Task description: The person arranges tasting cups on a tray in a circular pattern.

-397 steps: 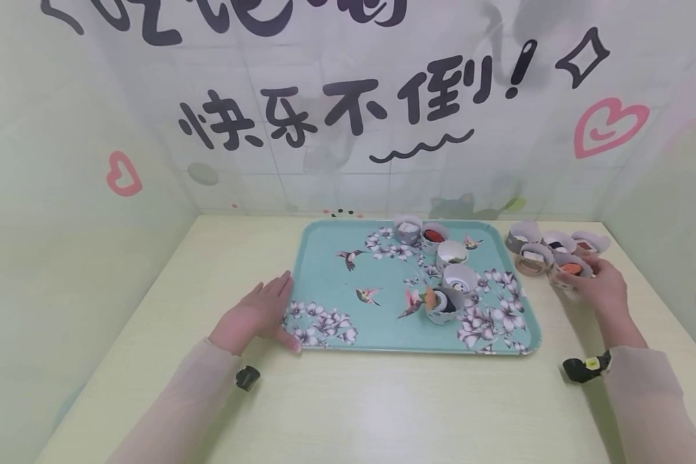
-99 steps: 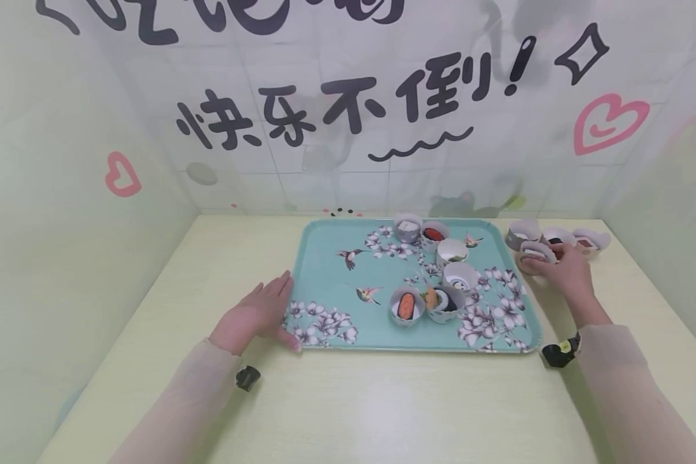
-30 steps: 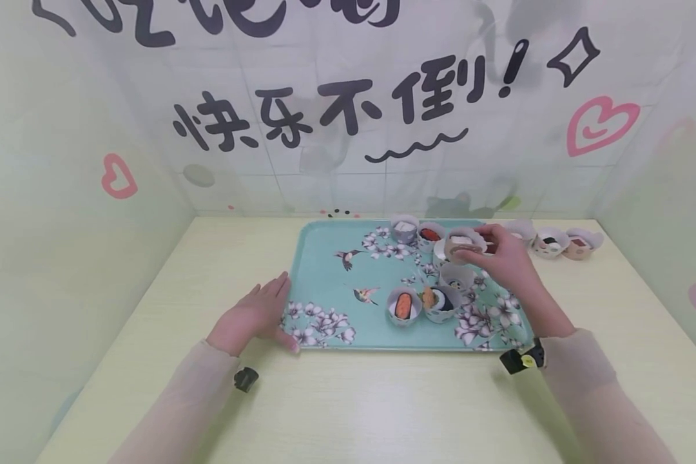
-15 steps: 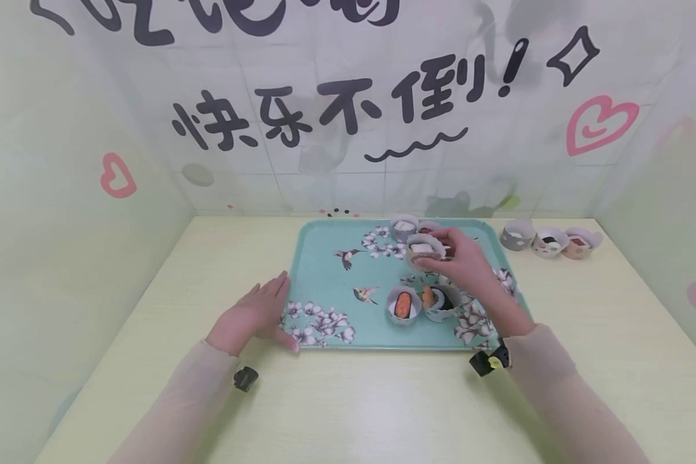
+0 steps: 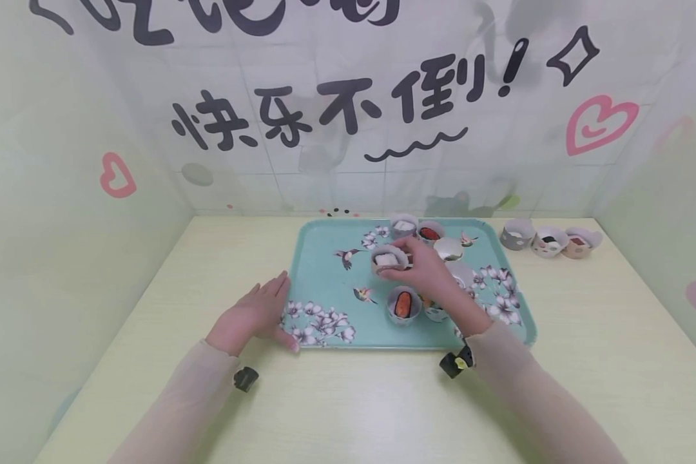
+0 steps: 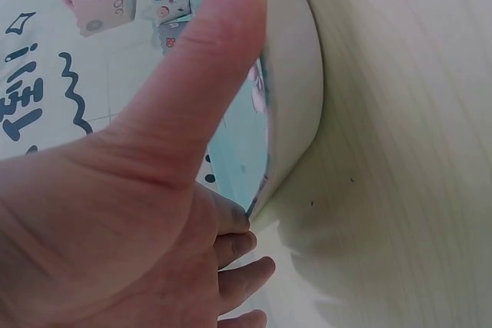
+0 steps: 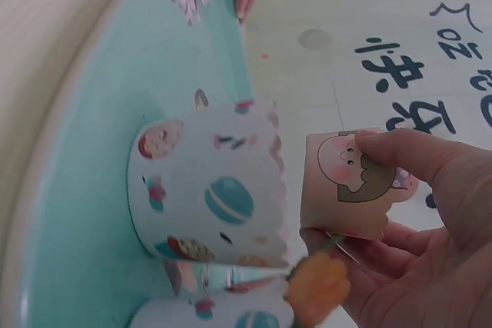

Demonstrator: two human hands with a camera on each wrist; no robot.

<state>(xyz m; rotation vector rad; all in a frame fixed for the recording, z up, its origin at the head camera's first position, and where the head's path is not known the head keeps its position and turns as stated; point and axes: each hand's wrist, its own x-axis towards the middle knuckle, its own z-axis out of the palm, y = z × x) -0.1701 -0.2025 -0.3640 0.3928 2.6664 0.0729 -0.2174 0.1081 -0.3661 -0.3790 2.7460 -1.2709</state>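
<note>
My right hand (image 5: pixel 428 274) pinches a paper baking cup (image 5: pixel 385 260) with a white piece inside, over the middle of the blue floral tray (image 5: pixel 327 283). In the right wrist view this cup (image 7: pixel 338 178) is tan with a cartoon face; thumb and fingers grip its side. My left hand (image 5: pixel 249 319) lies with fingers extended at the tray's left edge, its thumb by the near corner. A cup (image 5: pixel 404 305) holding an orange sushi-like piece stands just nearer to me; the cup beside it (image 5: pixel 436 313) is partly hidden by my right wrist.
Toward the tray's back and right stand more cups, among them one with a white piece (image 5: pixel 404 227) and one with a red piece (image 5: pixel 431 232). Right of the tray, a grey cup (image 5: pixel 517 236), a white cup (image 5: pixel 548 243) and a tan cup (image 5: pixel 580 243) stand on the table (image 5: pixel 586 322).
My right hand has taken the tan cup from the group at the right and carried it leftward over the tray. Earlier, the orange-piece cup moved onto the tray. My left hand has stayed put.
</note>
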